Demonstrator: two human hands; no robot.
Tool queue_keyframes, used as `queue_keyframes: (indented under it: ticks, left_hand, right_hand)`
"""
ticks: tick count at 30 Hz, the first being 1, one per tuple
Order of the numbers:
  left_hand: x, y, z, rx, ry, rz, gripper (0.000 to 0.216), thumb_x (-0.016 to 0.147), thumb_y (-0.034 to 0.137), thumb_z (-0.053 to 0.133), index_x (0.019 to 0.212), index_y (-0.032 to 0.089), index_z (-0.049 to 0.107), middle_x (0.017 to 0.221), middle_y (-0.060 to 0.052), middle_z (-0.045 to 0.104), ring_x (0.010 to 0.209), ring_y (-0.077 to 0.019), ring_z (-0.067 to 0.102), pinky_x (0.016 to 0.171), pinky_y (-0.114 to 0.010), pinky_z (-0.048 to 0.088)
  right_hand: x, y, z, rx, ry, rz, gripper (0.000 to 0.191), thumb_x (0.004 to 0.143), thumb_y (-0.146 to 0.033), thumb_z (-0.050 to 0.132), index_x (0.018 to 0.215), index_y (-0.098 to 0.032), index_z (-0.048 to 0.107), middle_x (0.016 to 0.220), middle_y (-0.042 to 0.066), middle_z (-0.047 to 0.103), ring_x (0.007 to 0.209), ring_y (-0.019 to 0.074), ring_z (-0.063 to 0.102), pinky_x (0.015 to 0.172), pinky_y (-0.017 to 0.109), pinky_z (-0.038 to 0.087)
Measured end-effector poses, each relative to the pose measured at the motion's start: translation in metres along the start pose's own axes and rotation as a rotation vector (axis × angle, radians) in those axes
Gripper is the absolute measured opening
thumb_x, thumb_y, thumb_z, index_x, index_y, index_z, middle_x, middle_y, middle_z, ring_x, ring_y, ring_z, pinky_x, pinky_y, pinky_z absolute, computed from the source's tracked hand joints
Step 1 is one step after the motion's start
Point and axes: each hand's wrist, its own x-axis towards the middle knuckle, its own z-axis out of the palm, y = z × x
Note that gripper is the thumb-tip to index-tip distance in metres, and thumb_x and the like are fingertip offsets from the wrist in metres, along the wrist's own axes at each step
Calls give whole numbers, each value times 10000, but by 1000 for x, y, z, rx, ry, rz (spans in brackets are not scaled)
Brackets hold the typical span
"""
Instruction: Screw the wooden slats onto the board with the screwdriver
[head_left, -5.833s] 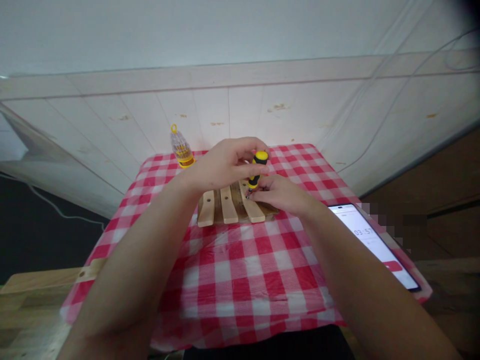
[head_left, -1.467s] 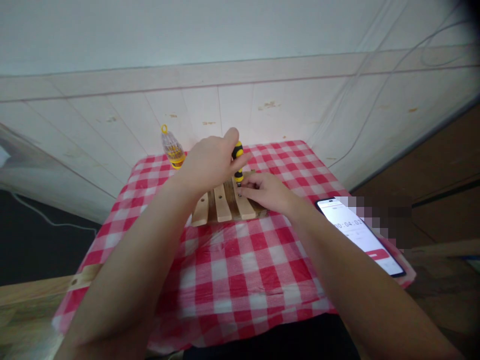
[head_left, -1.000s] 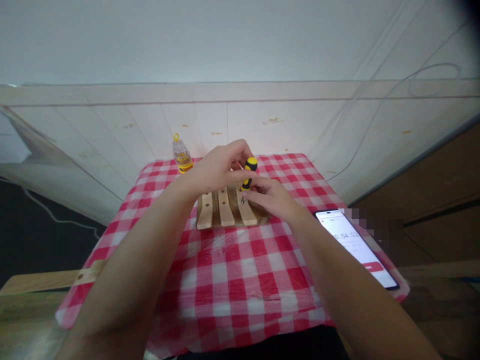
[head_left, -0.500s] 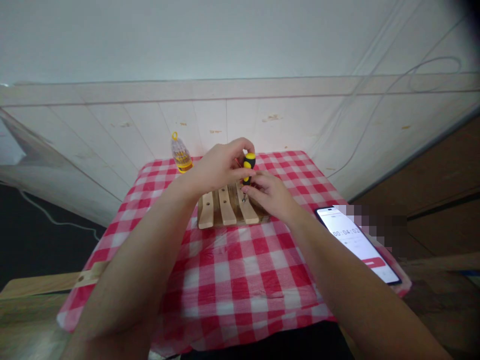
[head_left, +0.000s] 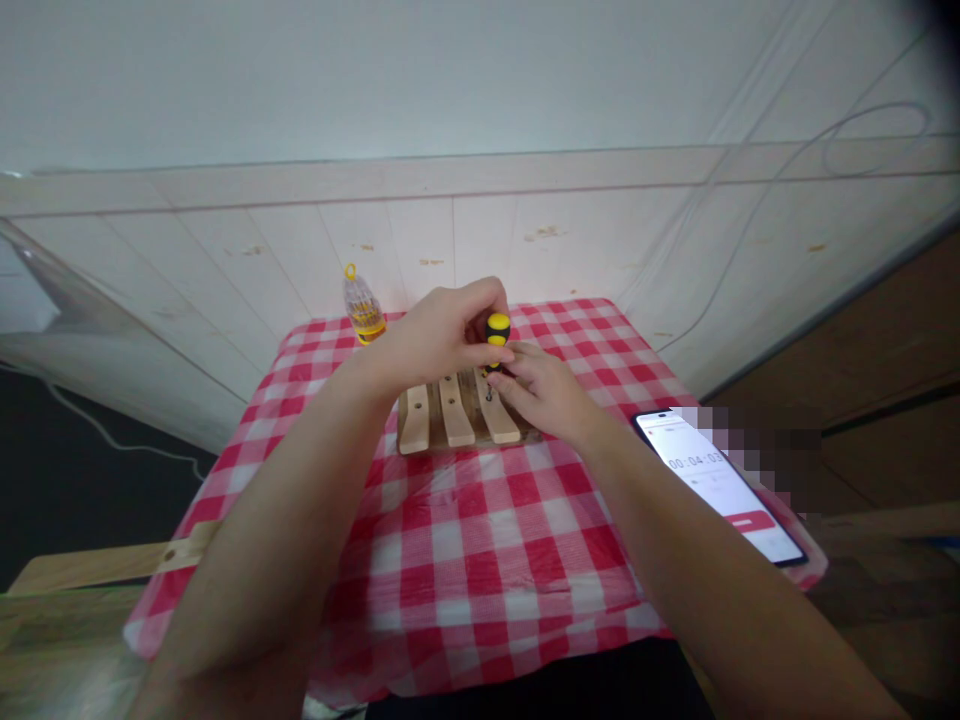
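A short yellow-and-black screwdriver stands almost upright over the rightmost of three pale wooden slats. My left hand is closed round its handle from the left, thumb across the front. Lower down, my right hand pinches about the base of the handle, its fingers partly hidden. Just below the fingertips a small metal screw shows at the slat. The slats lie across a darker wooden board, and dark holes show in the other two. My hands cover the board's far part.
A clear bottle-shaped case with a yellow base stands at the table's back left. A phone showing a timer lies at the right edge. The red-and-white checked cloth covers the table, with a panelled wall behind it.
The screwdriver handle's top has tipped slightly toward me, and my left hand's fingers have shifted a little around it. The view has moved slightly; the phone's timer has advanced.
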Motion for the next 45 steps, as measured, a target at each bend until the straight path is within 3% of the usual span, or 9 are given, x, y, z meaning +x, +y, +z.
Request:
queue_keyframes:
  ticks: [4, 8, 11, 18, 25, 32, 35, 40, 45]
  left_hand:
    - [0, 0, 0, 2, -6, -1, 249, 764, 300, 707, 826, 195, 490, 729, 36, 577, 633, -99, 506, 592, -232, 359]
    - [1, 3, -1, 64, -16, -28, 232, 765, 303, 696, 823, 190, 502, 716, 43, 569, 629, -98, 509, 593, -229, 339]
    - [1, 6, -1, 115, -7, -34, 215, 777, 309, 684, 819, 186, 513, 703, 44, 559, 620, -96, 501, 594, -228, 328]
    - [3, 2, 2, 146, 8, -52, 235, 778, 330, 695, 846, 170, 537, 772, 14, 595, 687, -114, 539, 630, -233, 364]
    - [-1, -15, 5, -159, -225, -109, 249, 871, 348, 560, 1011, 147, 603, 904, -36, 684, 770, -122, 610, 696, -232, 452]
    - [-2, -5, -4, -114, -338, -131, 263, 830, 291, 556, 1010, 142, 677, 916, -27, 704, 809, -127, 614, 740, -228, 459]
    - [-3, -8, -6, -14, -361, -183, 322, 736, 236, 622, 1033, 136, 698, 958, -33, 711, 790, -125, 608, 712, -218, 444]
    - [-1, -17, 6, 52, -468, -232, 233, 774, 295, 665, 944, 158, 746, 833, -10, 730, 721, -116, 614, 679, -208, 424]
    - [0, -17, 17, 1, -560, -278, 237, 760, 294, 713, 947, 159, 763, 852, -23, 753, 748, -143, 658, 684, -220, 443]
  right_hand:
    - [0, -8, -2, 3, 39, 44, 215, 918, -321, 524, 920, -162, 668, 920, 92, 684, 882, 205, 625, 795, 340, 477]
    - [0, -17, 0, 88, 219, 240, 232, 795, -392, 692, 886, -190, 622, 780, 17, 658, 682, 153, 572, 613, 282, 427]
    - [0, -19, 2, 206, 268, 297, 216, 800, -379, 687, 901, -196, 631, 801, 9, 679, 689, 145, 594, 622, 273, 441]
    - [0, -21, -3, 87, 206, 225, 145, 868, -289, 596, 935, -186, 673, 823, 29, 717, 715, 160, 625, 648, 284, 436]
    - [-2, -11, -1, 171, 206, 118, 387, 922, -295, 505, 1293, -187, 539, 1081, 96, 721, 930, 199, 671, 788, 338, 504]
    - [-1, -20, -7, 28, 215, 152, 183, 834, -288, 590, 974, -179, 635, 827, 47, 686, 701, 169, 591, 636, 304, 440]
    - [1, -20, -9, 46, 219, 168, 142, 837, -325, 619, 875, -188, 626, 788, 30, 657, 684, 153, 558, 614, 288, 417]
    - [4, -15, -9, 17, 306, 79, 57, 773, -198, 640, 752, -202, 586, 773, 14, 598, 706, 150, 525, 627, 287, 415]
    - [3, -11, -3, 155, 293, 209, 103, 759, -198, 634, 859, -214, 615, 754, -7, 586, 631, 134, 530, 565, 279, 424]
